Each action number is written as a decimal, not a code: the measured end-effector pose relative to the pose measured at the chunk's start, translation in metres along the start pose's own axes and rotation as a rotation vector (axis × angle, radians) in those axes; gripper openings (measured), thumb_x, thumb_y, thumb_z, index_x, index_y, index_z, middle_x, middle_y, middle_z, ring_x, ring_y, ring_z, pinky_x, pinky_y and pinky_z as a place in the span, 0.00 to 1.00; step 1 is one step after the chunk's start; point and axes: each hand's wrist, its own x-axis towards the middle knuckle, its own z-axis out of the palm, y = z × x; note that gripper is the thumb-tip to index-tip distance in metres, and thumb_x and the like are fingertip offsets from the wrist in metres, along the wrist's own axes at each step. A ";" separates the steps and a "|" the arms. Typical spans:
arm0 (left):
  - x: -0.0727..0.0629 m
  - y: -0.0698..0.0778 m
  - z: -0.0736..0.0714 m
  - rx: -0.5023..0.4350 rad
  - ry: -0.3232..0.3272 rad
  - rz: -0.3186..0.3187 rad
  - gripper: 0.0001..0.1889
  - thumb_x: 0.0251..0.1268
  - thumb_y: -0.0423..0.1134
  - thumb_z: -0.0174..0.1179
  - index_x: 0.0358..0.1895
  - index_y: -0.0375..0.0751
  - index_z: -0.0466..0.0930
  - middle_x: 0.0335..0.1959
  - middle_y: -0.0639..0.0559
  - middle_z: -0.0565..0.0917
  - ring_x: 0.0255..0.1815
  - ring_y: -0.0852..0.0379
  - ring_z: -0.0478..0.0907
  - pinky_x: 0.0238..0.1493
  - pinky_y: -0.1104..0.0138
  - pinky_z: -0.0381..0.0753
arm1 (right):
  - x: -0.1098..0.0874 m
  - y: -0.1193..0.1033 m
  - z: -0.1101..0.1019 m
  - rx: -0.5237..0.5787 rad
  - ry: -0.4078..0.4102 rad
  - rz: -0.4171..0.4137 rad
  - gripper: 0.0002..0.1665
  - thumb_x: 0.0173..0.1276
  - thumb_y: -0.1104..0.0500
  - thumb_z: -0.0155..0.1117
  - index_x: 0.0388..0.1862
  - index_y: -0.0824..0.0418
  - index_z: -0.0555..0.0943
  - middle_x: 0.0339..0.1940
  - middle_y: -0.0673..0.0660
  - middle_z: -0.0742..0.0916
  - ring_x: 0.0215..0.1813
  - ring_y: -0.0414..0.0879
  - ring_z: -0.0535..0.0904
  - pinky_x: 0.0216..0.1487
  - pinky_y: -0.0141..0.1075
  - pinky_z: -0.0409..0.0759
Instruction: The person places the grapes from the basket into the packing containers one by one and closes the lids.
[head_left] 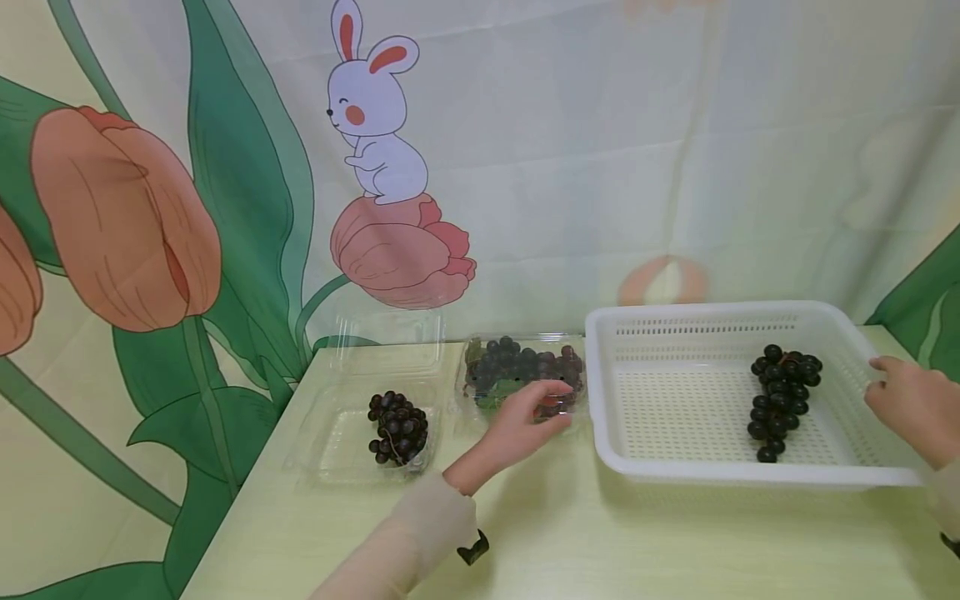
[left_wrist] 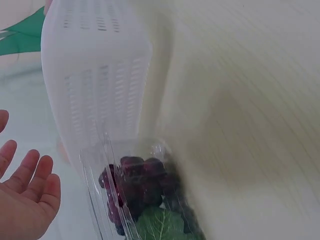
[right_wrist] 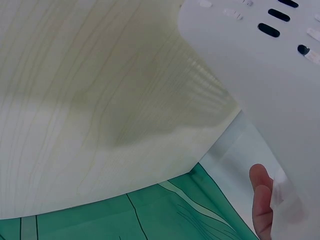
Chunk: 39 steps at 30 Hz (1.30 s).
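My left hand hovers at the front of a clear plastic clamshell box, its fingers loosely bent and holding nothing. Dark grapes and a green leaf lie inside that box. In the left wrist view, the hand's spread fingers appear beside the box, apart from it. At the far right, my right hand grips the side rim of a white perforated plastic basket. Its fingers partly show past the basket wall in the right wrist view. One bunch of black grapes lies in the basket.
Left of the closed box stands another clear clamshell with its lid up, holding a bunch of dark grapes. All of it rests on a pale wood-grain table. A printed cloth with tulips and a rabbit hangs behind.
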 end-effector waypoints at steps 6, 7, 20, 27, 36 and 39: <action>0.007 0.001 0.012 -0.017 0.026 0.046 0.19 0.61 0.39 0.54 0.55 0.41 0.69 0.54 0.46 0.73 0.53 0.50 0.71 0.53 0.64 0.71 | -0.003 -0.003 -0.002 0.008 0.015 -0.017 0.26 0.60 0.64 0.39 0.56 0.78 0.62 0.20 0.68 0.76 0.12 0.45 0.60 0.14 0.35 0.60; 0.010 -0.004 0.015 -0.016 0.033 0.061 0.19 0.61 0.39 0.54 0.55 0.42 0.70 0.53 0.47 0.73 0.53 0.51 0.72 0.52 0.66 0.72 | -0.004 -0.003 -0.002 0.008 0.018 -0.019 0.26 0.59 0.64 0.39 0.56 0.78 0.63 0.18 0.65 0.76 0.11 0.44 0.60 0.14 0.35 0.60; 0.023 0.014 0.038 0.106 0.006 0.097 0.18 0.62 0.43 0.53 0.55 0.46 0.70 0.54 0.53 0.74 0.51 0.57 0.71 0.51 0.66 0.70 | -0.004 0.000 0.001 0.008 0.045 -0.050 0.26 0.58 0.65 0.40 0.55 0.78 0.64 0.14 0.60 0.73 0.11 0.44 0.59 0.14 0.35 0.59; 0.030 0.021 0.051 0.111 -0.016 0.142 0.18 0.62 0.42 0.52 0.55 0.45 0.69 0.54 0.53 0.74 0.52 0.57 0.72 0.50 0.68 0.71 | -0.007 -0.003 -0.004 0.011 0.034 -0.056 0.26 0.57 0.65 0.41 0.53 0.78 0.64 0.15 0.61 0.75 0.12 0.45 0.61 0.14 0.35 0.59; 0.033 0.017 0.062 0.144 -0.013 0.137 0.18 0.62 0.41 0.52 0.55 0.44 0.70 0.53 0.53 0.75 0.52 0.56 0.72 0.48 0.72 0.71 | -0.008 -0.004 -0.007 -0.002 0.028 -0.058 0.25 0.57 0.64 0.42 0.52 0.78 0.65 0.14 0.59 0.75 0.13 0.45 0.60 0.15 0.35 0.58; 0.033 0.015 0.063 0.175 -0.009 0.141 0.18 0.61 0.40 0.52 0.54 0.44 0.71 0.53 0.53 0.75 0.52 0.58 0.72 0.50 0.73 0.70 | -0.008 -0.004 -0.006 -0.002 0.022 -0.048 0.26 0.57 0.64 0.41 0.53 0.78 0.65 0.13 0.58 0.74 0.13 0.45 0.60 0.15 0.35 0.59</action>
